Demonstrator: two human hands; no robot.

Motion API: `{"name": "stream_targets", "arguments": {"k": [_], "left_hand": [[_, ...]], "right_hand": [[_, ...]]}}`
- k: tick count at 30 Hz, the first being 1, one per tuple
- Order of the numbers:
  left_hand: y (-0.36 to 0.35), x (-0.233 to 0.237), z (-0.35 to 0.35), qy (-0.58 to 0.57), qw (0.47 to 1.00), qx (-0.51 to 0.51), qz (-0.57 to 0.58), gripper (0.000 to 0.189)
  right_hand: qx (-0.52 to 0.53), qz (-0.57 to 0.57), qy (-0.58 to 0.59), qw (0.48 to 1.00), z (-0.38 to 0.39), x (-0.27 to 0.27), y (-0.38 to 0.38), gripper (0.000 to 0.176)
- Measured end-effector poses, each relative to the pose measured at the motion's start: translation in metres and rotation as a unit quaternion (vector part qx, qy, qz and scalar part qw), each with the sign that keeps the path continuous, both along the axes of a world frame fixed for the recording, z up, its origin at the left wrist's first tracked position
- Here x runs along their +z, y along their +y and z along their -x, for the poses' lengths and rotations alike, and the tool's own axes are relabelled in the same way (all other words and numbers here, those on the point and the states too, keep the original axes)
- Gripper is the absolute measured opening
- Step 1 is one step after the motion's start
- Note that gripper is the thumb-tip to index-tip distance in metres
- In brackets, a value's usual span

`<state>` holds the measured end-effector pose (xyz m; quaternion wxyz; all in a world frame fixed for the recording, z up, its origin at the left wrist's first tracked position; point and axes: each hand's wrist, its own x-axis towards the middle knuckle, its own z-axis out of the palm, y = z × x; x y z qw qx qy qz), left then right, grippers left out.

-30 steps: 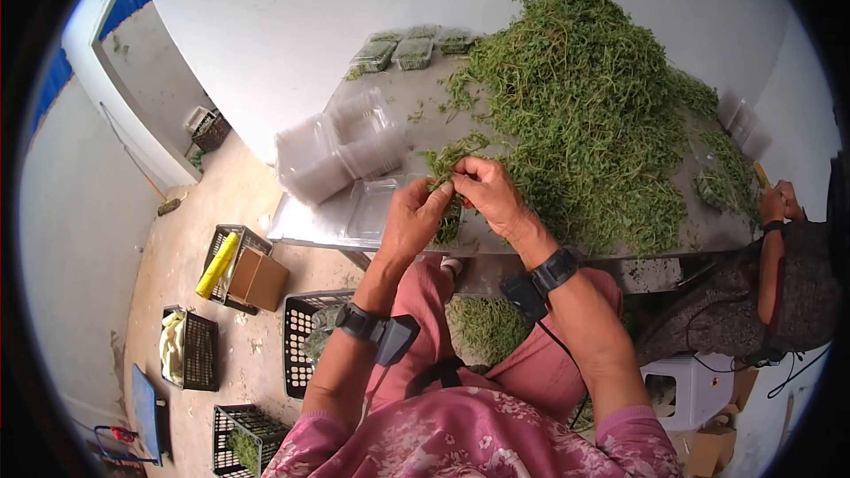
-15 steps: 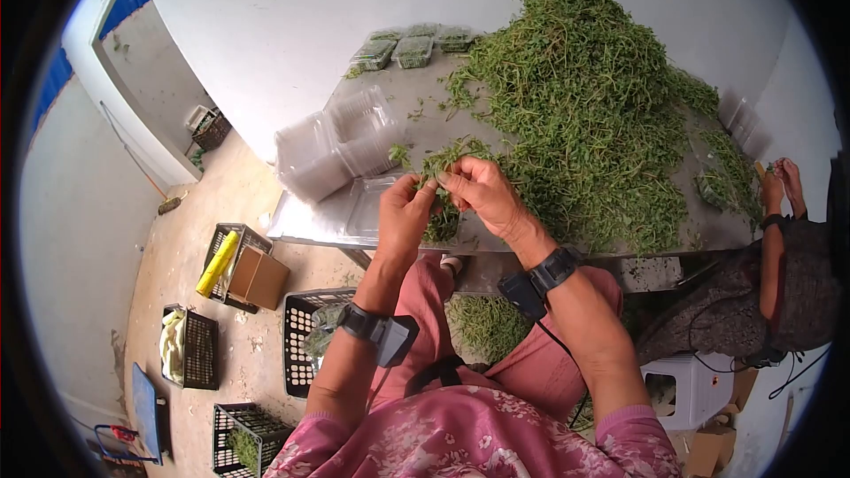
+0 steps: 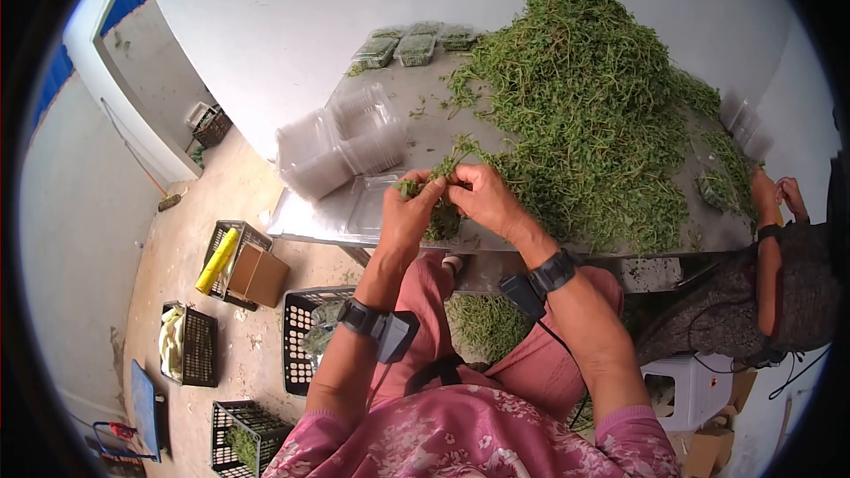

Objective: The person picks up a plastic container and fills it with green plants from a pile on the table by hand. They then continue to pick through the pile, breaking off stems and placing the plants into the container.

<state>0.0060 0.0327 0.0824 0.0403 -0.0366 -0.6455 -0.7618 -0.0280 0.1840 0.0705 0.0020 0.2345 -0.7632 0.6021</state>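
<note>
Both my hands meet above the table's near edge. My left hand (image 3: 408, 212) is closed on green sprigs (image 3: 410, 187), its thumb and fingers pinched together. Touching it on the right, my right hand (image 3: 485, 196) pinches sprigs too, with leafy stems (image 3: 462, 152) sticking up beyond the fingers. More greens show just under my hands. A large heap of greens (image 3: 589, 115) covers the table to the right. Left of my hands lie stacked clear plastic trays (image 3: 312, 152) and an open clear container (image 3: 365, 204).
Several filled clear boxes (image 3: 414, 49) stand at the back of the metal table (image 3: 425, 119). At the right edge a co-worker's hands (image 3: 779, 195) are near a bag of greens. Black crates (image 3: 297, 345) and a cardboard box (image 3: 257, 273) are on the floor left.
My hands have shifted slightly, and the sprigs between them have changed position, with stems now pointing up from the right fingers. The co-worker's hands have moved apart a little.
</note>
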Motion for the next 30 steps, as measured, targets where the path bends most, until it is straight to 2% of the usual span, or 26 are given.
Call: {"name": "stream_targets", "arguments": {"k": [6, 10, 18, 21, 23, 30], "left_hand": [[-0.001, -0.01, 0.005, 0.009, 0.999, 0.026, -0.028, 0.012], [0.0, -0.005, 0.003, -0.027, 0.995, 0.042, -0.085, 0.008], [0.003, -0.006, 0.002, -0.022, 0.973, 0.081, -0.214, 0.01], [-0.002, -0.012, 0.009, -0.02, 0.951, 0.1, -0.294, 0.01], [-0.012, -0.017, 0.013, -0.017, 0.942, 0.083, -0.325, 0.01], [-0.029, -0.015, 0.015, 0.008, 0.938, 0.132, -0.322, 0.01]], "right_hand": [[-0.004, 0.021, -0.031, 0.999, -0.007, 0.007, -0.001, 0.017], [-0.012, 0.095, -0.074, 0.993, -0.004, 0.003, -0.004, 0.017], [-0.009, 0.24, -0.133, 0.962, -0.001, -0.005, -0.009, 0.014], [-0.014, 0.365, -0.168, 0.916, 0.003, -0.003, -0.003, 0.013], [-0.017, 0.372, -0.177, 0.911, 0.006, -0.006, 0.001, 0.013], [-0.041, 0.385, -0.174, 0.905, 0.008, -0.003, 0.009, 0.013]]}}
